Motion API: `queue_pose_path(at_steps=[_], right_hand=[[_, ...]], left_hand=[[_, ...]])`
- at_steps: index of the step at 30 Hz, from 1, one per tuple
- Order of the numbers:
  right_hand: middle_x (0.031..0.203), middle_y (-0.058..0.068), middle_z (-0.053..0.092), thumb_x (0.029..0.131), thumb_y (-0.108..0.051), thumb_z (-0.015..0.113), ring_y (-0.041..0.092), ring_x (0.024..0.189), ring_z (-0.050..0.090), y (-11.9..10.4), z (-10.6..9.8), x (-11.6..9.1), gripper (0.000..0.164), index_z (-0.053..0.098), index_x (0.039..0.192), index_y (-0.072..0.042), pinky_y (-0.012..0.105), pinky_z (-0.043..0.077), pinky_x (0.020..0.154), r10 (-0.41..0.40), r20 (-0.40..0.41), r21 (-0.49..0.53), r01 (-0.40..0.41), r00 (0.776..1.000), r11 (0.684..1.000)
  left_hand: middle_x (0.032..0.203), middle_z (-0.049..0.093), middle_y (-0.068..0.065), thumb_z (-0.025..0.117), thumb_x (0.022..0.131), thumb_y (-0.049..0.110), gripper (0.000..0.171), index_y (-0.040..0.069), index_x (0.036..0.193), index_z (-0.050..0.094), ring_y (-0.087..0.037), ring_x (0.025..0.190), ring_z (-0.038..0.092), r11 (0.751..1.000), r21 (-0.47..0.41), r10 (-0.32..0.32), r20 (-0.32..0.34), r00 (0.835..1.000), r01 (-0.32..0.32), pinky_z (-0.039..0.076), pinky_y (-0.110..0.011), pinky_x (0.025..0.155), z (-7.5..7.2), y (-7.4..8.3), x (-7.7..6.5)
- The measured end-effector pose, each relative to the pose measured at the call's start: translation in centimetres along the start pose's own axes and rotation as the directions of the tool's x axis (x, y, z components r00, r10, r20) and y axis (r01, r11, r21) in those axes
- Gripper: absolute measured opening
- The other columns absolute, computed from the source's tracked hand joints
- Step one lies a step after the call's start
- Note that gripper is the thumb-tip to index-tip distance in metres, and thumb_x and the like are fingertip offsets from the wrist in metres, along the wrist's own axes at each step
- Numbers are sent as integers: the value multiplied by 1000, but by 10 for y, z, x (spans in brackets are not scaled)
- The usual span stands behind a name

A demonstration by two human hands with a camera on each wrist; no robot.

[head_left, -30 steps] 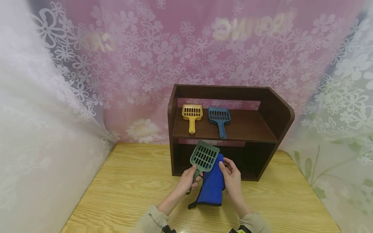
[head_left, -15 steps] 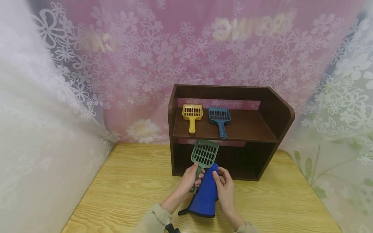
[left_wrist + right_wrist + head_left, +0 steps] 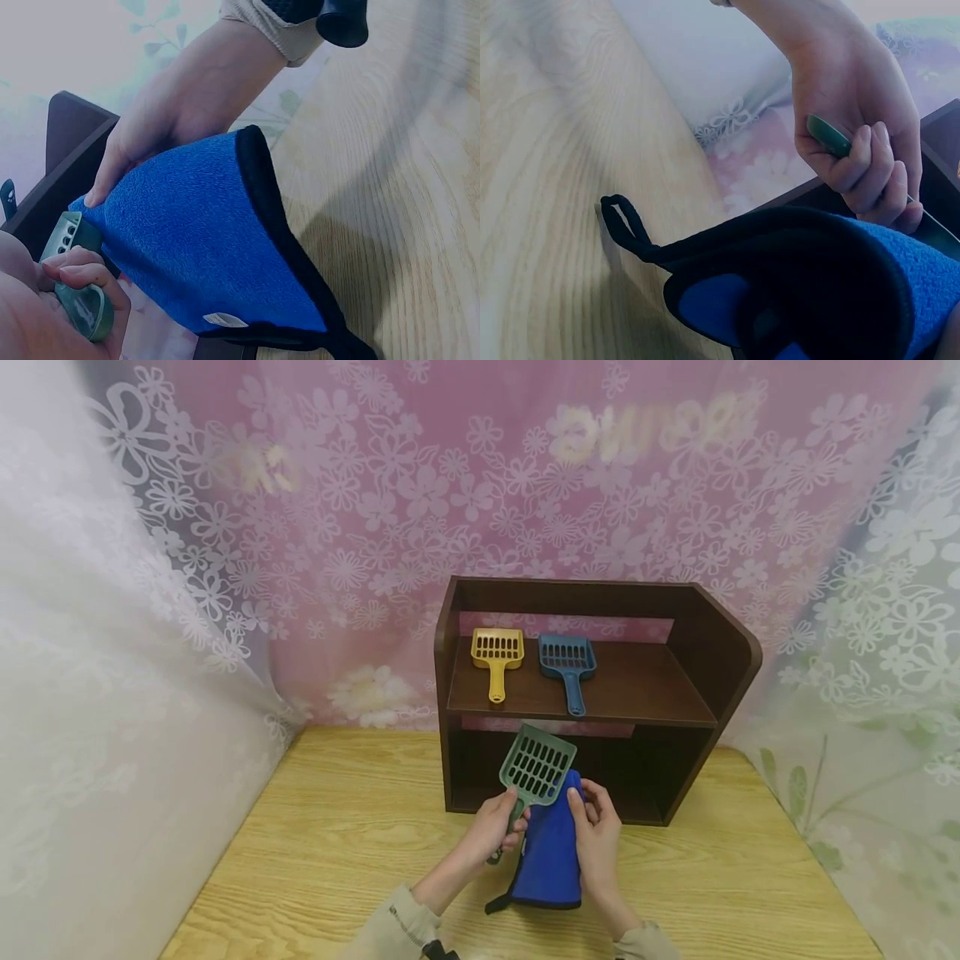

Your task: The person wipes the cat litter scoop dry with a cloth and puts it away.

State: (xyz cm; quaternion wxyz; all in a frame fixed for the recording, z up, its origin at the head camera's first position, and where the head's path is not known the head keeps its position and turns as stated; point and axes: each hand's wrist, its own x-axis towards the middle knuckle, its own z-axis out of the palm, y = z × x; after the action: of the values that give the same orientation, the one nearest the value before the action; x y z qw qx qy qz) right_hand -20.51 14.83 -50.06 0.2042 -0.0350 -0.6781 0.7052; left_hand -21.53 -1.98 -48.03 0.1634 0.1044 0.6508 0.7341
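My left hand (image 3: 491, 828) grips the handle of a green slotted litter scoop (image 3: 537, 766), its head tilted up in front of the shelf. In the right wrist view the fingers of that hand curl round the green handle (image 3: 829, 136). My right hand (image 3: 597, 839) pinches the upper end of a blue cloth (image 3: 551, 858) with black edging, just behind the scoop's head. The cloth hangs down in folds; its black loop (image 3: 626, 227) shows in the right wrist view. A small white label (image 3: 225, 320) sits near the cloth's edge in the left wrist view.
A dark brown two-tier shelf (image 3: 712, 677) stands at the back of the wooden table (image 3: 337, 843). On its upper tier lie a yellow litter scoop (image 3: 497, 664) and a blue litter scoop (image 3: 572, 670), handles forward. Floral curtains (image 3: 360, 527) enclose the back and sides.
Both hands, with scoop and cloth, shift a little left and then back right. The cloth dips lower, then rises again partly. Both grips stay the same.
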Motion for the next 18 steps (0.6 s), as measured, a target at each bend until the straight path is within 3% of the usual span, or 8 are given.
queue_pose_path(at_steps=[10, 14, 18], right_hand=[[104, -8, 64, 104, -15, 59, 1, 87, 63, -6, -8, 17, 34, 58, 131, 6, 13, 51, 76, -12, -62, 28, 14, 998, 1000], [105, -11, 65, 105, -15, 58, 0, 93, 63, -10, -16, 26, 33, 60, 131, 5, 11, 50, 80, -20, -43, 11, 20, 999, 1000], [108, -10, 66, 105, -16, 56, 1, 96, 63, -15, -22, 33, 34, 60, 131, 6, 11, 50, 84, -22, 31, 2, 22, 999, 1000]], left_hand=[[69, 43, 3, 32, 113, 37, 45, 4, 94, 55, -6, 51, 32, 996, 91, -9, 9, 1000, 8, 31, -21, 50, -3, -3, -3], [71, 45, 1, 35, 112, 36, 42, 4, 99, 59, -5, 50, 31, 993, 115, -31, 76, 997, 23, 29, -19, 48, -8, -2, -7], [73, 45, 0, 36, 112, 35, 41, 3, 106, 61, -5, 51, 30, 992, 119, -55, 156, 986, 36, 28, -18, 49, -12, -1, -10]])
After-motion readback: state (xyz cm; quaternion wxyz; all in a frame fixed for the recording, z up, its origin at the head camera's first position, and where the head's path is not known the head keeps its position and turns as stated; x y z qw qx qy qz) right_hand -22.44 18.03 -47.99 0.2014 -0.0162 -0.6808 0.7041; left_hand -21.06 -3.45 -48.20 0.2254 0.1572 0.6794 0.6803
